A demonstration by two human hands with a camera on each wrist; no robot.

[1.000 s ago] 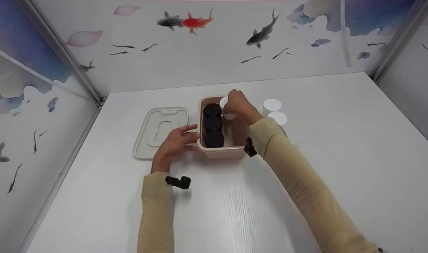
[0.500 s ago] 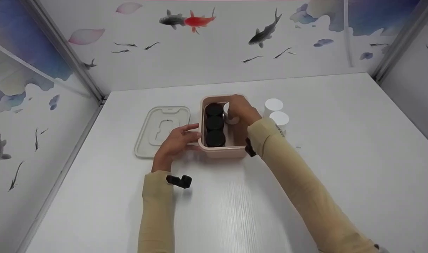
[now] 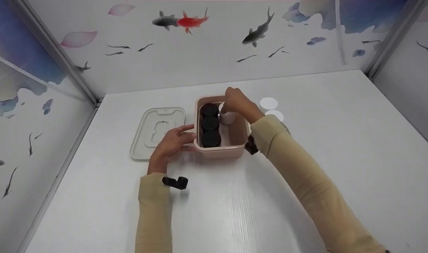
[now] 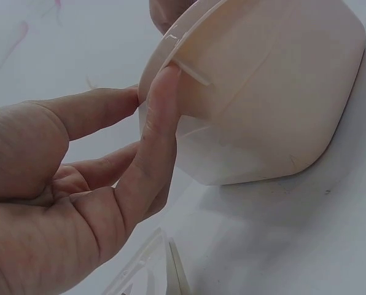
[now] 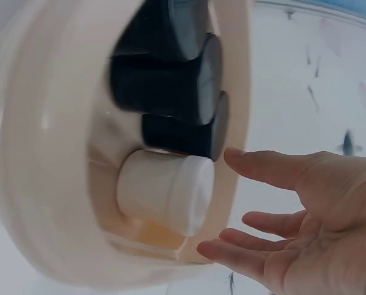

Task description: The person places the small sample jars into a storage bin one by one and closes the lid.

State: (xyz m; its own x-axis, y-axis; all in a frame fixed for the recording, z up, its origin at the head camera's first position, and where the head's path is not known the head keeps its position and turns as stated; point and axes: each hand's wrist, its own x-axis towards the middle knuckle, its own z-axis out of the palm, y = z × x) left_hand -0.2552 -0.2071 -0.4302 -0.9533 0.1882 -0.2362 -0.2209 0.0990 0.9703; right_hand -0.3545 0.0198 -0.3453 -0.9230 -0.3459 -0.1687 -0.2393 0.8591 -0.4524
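In the head view, a pink box holds a row of three black-lidded dark jars along its left side. Beside them, in the back right part, a white jar stands upright. My right hand is just above this jar; the right wrist view shows the hand's fingers spread and apart from its lid. My left hand touches the left outer side of the box, its fingertips resting at the rim with the fingers mostly straight.
Two more white jars stand on the white table right of the box, partly behind the right sleeve. A pale grey lid lies flat to the left of the box, behind the left hand. A printed wall panel rises at the back.
The white jar has gone down into the box. My right hand, which was lower inside the box half a second ago, has let go and risen. My left hand stays at the box.
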